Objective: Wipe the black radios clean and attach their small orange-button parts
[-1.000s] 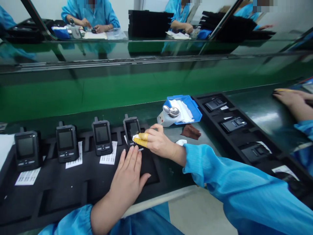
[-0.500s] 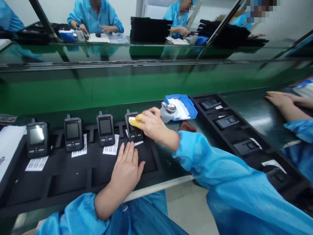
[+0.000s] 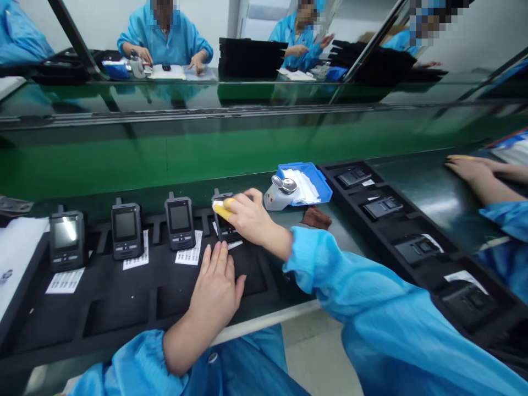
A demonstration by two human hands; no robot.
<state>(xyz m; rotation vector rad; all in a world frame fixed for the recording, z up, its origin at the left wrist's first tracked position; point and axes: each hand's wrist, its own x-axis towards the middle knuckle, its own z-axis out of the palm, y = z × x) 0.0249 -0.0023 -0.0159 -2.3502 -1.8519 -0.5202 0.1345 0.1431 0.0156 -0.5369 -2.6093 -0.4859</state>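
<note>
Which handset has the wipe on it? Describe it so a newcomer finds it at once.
Start at the black tray on the left, which holds four handsets in a row. It is the rightmost handset, the only one under the right hand, whose yellow-capped fingers press a white wipe on it.

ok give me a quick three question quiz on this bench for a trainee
1. True or false: the left hand grips a handset.
2. What does the right hand press on the rightmost handset? A white wipe; B brown cloth; C paper label.
3. Fill in: ___ handsets stand in the black tray under the hands.
Key: 1 false, it lies flat on the tray; 2 A; 3 four.
</note>
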